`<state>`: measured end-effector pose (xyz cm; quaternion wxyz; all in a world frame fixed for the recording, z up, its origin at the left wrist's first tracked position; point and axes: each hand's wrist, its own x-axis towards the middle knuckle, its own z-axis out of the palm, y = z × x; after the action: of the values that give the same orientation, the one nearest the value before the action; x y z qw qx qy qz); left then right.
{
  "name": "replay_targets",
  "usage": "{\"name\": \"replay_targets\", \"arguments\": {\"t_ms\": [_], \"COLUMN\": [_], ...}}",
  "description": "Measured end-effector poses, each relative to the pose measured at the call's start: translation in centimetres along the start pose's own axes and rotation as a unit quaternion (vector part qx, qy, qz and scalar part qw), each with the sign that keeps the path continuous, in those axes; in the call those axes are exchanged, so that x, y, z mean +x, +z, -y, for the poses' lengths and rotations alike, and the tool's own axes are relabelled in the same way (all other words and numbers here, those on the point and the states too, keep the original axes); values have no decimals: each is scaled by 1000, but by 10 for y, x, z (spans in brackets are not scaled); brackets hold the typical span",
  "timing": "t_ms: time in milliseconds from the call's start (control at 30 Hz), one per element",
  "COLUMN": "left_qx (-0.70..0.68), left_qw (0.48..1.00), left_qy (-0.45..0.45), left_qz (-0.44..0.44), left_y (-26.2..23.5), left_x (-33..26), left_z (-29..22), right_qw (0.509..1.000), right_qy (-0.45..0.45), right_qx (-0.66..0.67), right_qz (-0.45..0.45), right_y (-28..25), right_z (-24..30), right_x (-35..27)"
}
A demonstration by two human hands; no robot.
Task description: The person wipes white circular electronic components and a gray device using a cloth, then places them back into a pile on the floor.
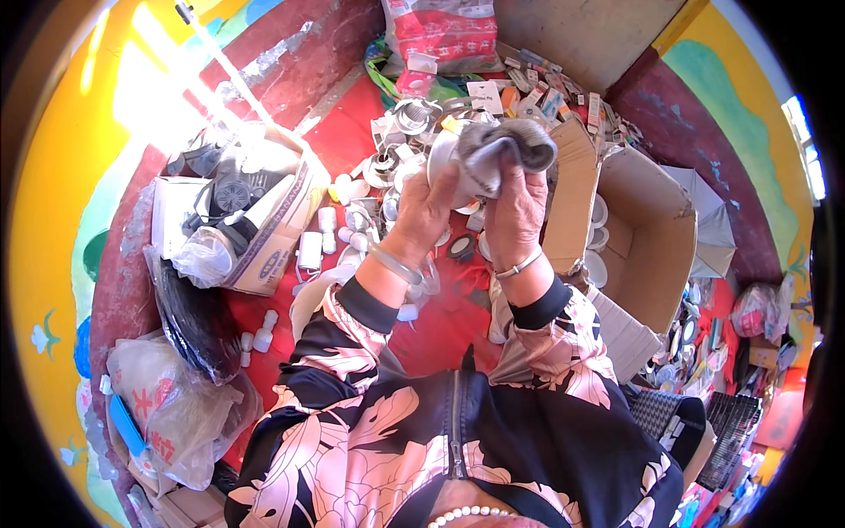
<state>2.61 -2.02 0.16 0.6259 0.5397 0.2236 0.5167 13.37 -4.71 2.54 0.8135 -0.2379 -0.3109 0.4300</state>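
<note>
A grey cloth (525, 143), soft and bunched with its end curled over, is held aloft above centre, partly covering a white, round-edged piece (439, 155) at its left.

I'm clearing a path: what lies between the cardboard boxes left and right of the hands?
In the head view, white fittings lie there on a red sheet, with the left hand and right hand, gripping a grey cloth, above.
</note>
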Motion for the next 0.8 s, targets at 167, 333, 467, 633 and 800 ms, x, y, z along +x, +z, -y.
{"name": "replay_targets", "arguments": {"t_ms": [167, 333, 467, 633, 800], "left_qx": [-28, -114, 137, 235, 283], "left_qw": [998, 990, 990, 964, 937], "left_qy": [-51, -77, -38, 72, 125], "left_qz": [8, -10, 25, 105, 161], "left_y": [-4, -4, -10, 1, 0], "left_x": [2, 5, 7, 4, 4], "left_z": [0, -10, 1, -5, -6], "right_qw": [992, 985, 983, 829, 837], "right_qy": [101, 104, 40, 51, 83], "right_qx": [70, 133, -136, -537, -518], "right_qz": [-33, 16, 113, 149, 157], "right_y": [-25, -40, -27, -7, -12], "right_z": [2, 47, 54, 48, 53], "right_x": [25, 48, 36, 27, 30]}}
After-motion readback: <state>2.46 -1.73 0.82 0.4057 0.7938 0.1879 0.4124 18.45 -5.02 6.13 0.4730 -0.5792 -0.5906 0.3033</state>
